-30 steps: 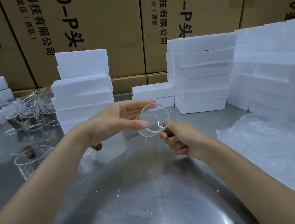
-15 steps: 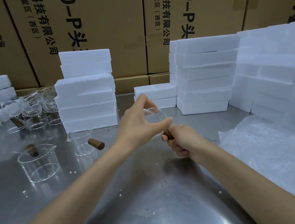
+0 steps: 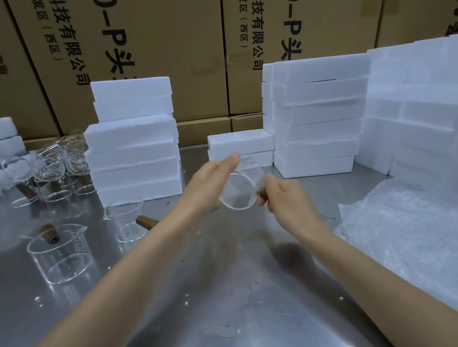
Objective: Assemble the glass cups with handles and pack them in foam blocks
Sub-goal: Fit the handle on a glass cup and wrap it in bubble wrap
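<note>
1. Since the earlier frame, left hand [image 3: 209, 184] has rolled over the glass cup [image 3: 238, 192]; fingers nearly straight, cupping its side.
2. Right hand [image 3: 285, 198] curled round the wooden handle [image 3: 263, 195]; cup held above the desk [image 3: 238, 302].
3. Handle-fitting apparently underway; packing not begun.
4. Two handled cups [image 3: 58, 252] wait at left; foam blocks [image 3: 241, 150] stand just behind.

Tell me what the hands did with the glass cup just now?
The left hand turned over, from palm up under the glass cup to palm down across its far side. The right hand kept gripping the brown handle. The other cups and foam blocks stayed put.
</note>
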Demonstrator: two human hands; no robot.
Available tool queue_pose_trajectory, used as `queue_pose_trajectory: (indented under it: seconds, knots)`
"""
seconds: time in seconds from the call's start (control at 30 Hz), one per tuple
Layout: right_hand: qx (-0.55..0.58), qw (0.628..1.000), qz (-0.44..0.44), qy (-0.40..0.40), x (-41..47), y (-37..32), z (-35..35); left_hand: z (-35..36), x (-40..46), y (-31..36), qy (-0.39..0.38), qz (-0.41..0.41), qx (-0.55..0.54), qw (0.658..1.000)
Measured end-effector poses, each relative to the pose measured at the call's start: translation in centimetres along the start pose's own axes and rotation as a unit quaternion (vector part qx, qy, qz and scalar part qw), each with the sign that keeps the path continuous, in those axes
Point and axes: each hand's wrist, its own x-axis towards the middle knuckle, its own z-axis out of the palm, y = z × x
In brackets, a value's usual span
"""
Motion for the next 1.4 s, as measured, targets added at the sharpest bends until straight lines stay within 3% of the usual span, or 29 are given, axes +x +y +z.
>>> queue_pose_trajectory:
  seconds: [0.1, 0.23, 0.37, 0.47, 0.57, 0.63, 0.73, 0.93, 1.0, 1.07, 1.13, 1.23, 1.33, 1.4]
  knots:
    - [-0.053, 0.996, -0.071, 0.026, 0.0, 0.3, 0.1, -0.3, -0.1, -0.5, -0.044, -0.057, 0.007, 0.997]
    - [-0.115, 0.978, -0.155, -0.076, -0.3, 0.7, 1.0, -1.3, -0.2, -1.3, -0.009, -0.106, 0.057, 0.993]
    - [-0.210, 0.948, -0.205, -0.122, -0.2, 0.8, 1.4, -2.1, -0.2, -1.6, 0.024, -0.125, 0.059, 0.990]
    - [-0.139, 0.964, -0.165, -0.154, 0.2, 0.4, 1.2, -1.7, 0.0, -1.8, 0.027, -0.092, 0.078, 0.992]
    - [0.028, 0.981, -0.077, -0.174, 0.5, 0.2, 0.7, -1.1, 0.1, -2.0, 0.027, -0.063, 0.078, 0.995]
    - [0.128, 0.970, -0.004, -0.205, 0.3, 0.0, 0.4, -1.0, 0.1, -2.0, 0.032, -0.028, 0.052, 0.998]
    - [0.246, 0.924, 0.096, -0.277, 0.0, -0.3, -0.1, -1.1, 0.2, -1.8, 0.037, 0.048, 0.048, 0.997]
    - [0.417, 0.752, 0.266, -0.436, -0.4, -1.1, -1.2, -1.0, 0.2, -1.9, 0.017, 0.082, 0.027, 0.996]
    - [0.422, 0.740, 0.277, -0.444, -0.4, -1.1, -1.4, -1.0, 0.3, -2.1, 0.017, 0.074, 0.029, 0.997]
    - [0.392, 0.784, 0.282, -0.390, -0.4, -1.2, -1.2, -1.1, 0.5, -2.2, 0.032, 0.042, 0.019, 0.998]
    - [0.327, 0.866, 0.252, -0.282, -0.4, -1.2, -0.7, -1.4, 0.7, -2.3, 0.057, -0.017, 0.005, 0.998]
    - [0.193, 0.969, 0.097, -0.121, -0.4, -1.1, 0.0, -1.7, 1.0, -2.5, 0.077, -0.106, 0.005, 0.991]
    - [0.077, 0.991, -0.086, -0.062, -0.7, -0.8, 0.5, -1.9, 1.1, -2.6, 0.084, -0.152, 0.010, 0.985]
    - [0.052, 0.988, -0.136, -0.054, -0.9, -0.7, 0.8, -1.9, 1.1, -2.5, 0.063, -0.173, 0.009, 0.983]
